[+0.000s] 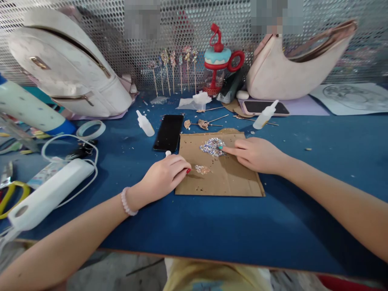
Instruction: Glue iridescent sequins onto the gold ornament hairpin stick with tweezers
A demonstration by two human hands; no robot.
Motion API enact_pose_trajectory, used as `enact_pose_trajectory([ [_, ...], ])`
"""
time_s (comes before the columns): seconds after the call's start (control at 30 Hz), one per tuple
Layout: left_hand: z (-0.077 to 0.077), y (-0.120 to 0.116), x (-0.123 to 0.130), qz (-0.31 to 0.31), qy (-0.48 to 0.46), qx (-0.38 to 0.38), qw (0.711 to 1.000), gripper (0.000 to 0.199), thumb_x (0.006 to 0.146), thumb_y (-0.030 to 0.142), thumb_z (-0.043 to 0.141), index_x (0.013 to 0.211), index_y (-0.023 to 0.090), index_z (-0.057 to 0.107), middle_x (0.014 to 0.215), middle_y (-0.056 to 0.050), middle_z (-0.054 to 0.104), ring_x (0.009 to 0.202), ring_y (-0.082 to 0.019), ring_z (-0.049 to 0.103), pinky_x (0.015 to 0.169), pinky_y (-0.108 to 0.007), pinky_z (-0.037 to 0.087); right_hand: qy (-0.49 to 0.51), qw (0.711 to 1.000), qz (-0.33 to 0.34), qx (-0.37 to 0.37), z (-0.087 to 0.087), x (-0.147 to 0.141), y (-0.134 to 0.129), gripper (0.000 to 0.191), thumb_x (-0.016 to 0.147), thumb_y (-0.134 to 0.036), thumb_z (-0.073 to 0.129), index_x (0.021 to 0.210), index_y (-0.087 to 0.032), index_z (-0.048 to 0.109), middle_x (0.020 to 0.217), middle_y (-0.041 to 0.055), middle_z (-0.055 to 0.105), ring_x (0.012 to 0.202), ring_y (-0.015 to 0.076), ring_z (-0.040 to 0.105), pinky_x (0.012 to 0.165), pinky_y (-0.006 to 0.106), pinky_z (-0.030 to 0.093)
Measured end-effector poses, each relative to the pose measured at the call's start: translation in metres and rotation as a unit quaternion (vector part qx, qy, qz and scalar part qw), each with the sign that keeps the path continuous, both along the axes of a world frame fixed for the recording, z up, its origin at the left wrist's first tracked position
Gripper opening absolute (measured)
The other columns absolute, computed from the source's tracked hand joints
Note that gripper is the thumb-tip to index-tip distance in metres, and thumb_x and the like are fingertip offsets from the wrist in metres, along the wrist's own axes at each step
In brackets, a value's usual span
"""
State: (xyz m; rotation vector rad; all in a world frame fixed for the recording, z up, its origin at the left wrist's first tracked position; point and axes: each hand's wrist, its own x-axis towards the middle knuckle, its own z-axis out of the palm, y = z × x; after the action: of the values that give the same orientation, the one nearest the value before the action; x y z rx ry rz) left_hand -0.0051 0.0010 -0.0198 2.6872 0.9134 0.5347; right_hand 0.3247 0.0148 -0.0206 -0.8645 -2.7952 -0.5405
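Note:
My left hand [165, 173] is closed in a pinch at the left edge of a piece of brown cardboard [230, 184]. It holds the thin stem of a leaf-shaped ornament [202, 169], partly covered with clear and pinkish stones. Most of the stem is hidden by the fingers. The index finger of my right hand [253, 153] is stretched out into a heap of small, shiny rhinestones [212, 146] on the cardboard; its other fingers are loosely bent. No held object shows in the right hand.
A black phone [169, 132] and a glue bottle [145, 123] lie left of the cardboard. Behind it are gold leaf ornaments [203, 124], a second glue bottle [266, 115] and another phone [266, 108]. A white power strip [51, 194] and yellow-handled scissors [15, 194] lie far left.

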Motion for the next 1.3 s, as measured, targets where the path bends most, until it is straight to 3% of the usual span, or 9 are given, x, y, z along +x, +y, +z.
enact_pose_trajectory([
  [0.47, 0.0, 0.0, -0.001, -0.002, 0.003, 0.007, 1.0, 0.021, 0.098, 0.02, 0.041, 0.101, 0.017, 0.061, 0.1, -0.006, 0.065, 0.09, -0.015, 0.06, 0.08, -0.029, 0.05, -0.003, 0.999, -0.042, 0.011, 0.001, -0.002, 0.004, 0.039, 0.092, -0.012, 0.039, 0.123, -0.013, 0.063, 0.078, 0.0059, 0.058, 0.061, 0.0141, 0.046, 0.057, 0.028, 0.03],
  [1.3, -0.001, 0.001, 0.0, 0.0, -0.009, 0.005, 1.0, 0.022, 0.098, 0.021, 0.041, 0.101, 0.016, 0.062, 0.099, -0.006, 0.065, 0.091, -0.016, 0.061, 0.079, -0.03, 0.052, -0.032, 0.999, -0.033, -0.006, -0.002, 0.015, -0.008, 0.04, 0.094, -0.015, 0.04, 0.128, -0.012, 0.059, 0.078, 0.0051, 0.058, 0.063, 0.0148, 0.048, 0.058, 0.029, 0.033],
])
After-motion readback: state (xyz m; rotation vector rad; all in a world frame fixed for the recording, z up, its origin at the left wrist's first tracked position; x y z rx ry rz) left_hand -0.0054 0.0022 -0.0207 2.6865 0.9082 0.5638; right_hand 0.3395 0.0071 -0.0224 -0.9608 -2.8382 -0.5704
